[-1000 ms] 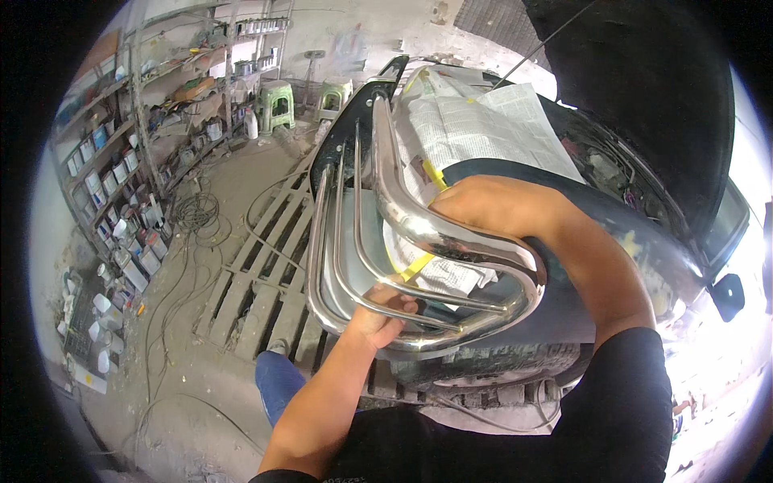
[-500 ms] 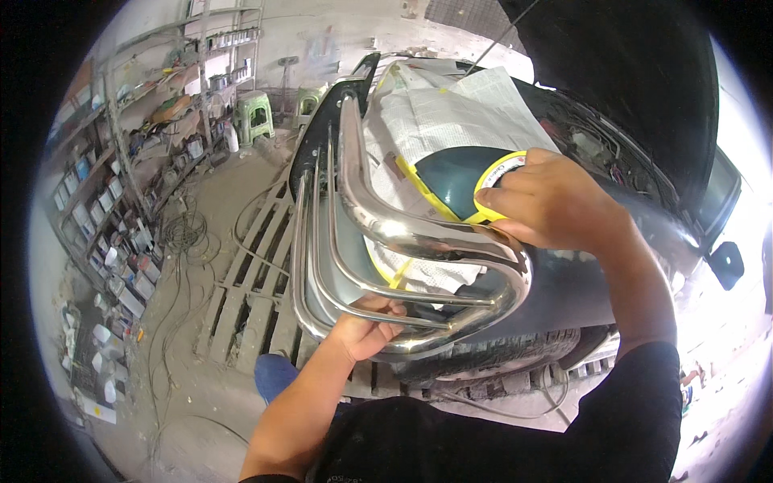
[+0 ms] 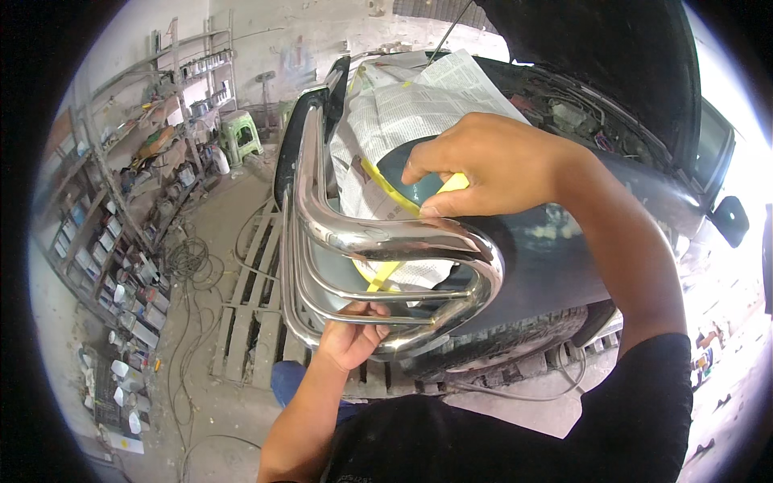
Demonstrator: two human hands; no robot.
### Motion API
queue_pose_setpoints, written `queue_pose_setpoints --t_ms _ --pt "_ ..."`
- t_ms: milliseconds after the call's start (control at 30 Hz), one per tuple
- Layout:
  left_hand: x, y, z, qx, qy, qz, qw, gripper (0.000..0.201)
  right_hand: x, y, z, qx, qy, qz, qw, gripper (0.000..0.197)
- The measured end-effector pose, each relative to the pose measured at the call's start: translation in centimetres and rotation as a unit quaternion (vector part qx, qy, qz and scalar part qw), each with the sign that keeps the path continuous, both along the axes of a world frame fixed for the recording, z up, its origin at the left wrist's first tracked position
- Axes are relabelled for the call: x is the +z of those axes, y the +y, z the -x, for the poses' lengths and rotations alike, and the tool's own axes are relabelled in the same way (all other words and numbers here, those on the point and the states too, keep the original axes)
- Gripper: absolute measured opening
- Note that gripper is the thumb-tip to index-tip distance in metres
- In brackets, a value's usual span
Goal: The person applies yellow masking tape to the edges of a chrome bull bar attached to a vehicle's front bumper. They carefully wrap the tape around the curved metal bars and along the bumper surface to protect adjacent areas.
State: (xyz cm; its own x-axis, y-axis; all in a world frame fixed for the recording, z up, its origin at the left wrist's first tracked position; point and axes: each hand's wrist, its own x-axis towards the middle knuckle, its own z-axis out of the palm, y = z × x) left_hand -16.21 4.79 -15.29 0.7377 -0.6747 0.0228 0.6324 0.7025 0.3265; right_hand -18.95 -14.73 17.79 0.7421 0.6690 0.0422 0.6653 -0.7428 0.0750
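Observation:
My right hand (image 3: 503,165) is above the dark painted panel, closed on a roll of yellow masking tape (image 3: 456,183). Only the roll's edge shows between thumb and fingers. Beside it, a yellow tape strip (image 3: 386,183) runs along the border of the newspaper sheets (image 3: 403,121) covering the car's front. My left hand (image 3: 354,336) reaches low among the polished metal tubes of the bumper guard (image 3: 370,233). Its fingers are curled by the thin lower bars, and what they pinch, if anything, is hidden. Just above them hangs another piece of yellow tape (image 3: 382,276).
A raised black hood (image 3: 604,64) stands over the engine bay (image 3: 564,109) at the right. Below is a tyre (image 3: 515,338) beside a slatted floor grate (image 3: 250,318). Cluttered shelves (image 3: 181,105), a green stool (image 3: 239,137) and coiled cable (image 3: 189,258) are on the left.
My right hand has moved left and turned, so the tape roll's round face no longer shows. My left hand stays by the lower bars. The whole view has shifted slightly.

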Motion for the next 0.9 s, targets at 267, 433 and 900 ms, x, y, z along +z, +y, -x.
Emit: queue_pose_setpoints --t_ms 267,433,900 --pt "-0.7 -0.6 4.1 0.034 -0.047 -0.039 0.998 0.014 -0.1 -0.4 1.9 -0.031 -0.031 0.069 0.997 0.030" --pt "0.1 -2.0 4.8 0.085 -0.075 -0.125 0.986 0.015 -1.0 -2.0 3.1 -0.039 -0.073 0.098 0.992 0.026" --pt "1.5 0.4 5.2 0.130 -0.024 -0.132 0.982 0.009 -0.1 1.1 -0.4 -0.181 0.079 0.140 0.970 0.046"
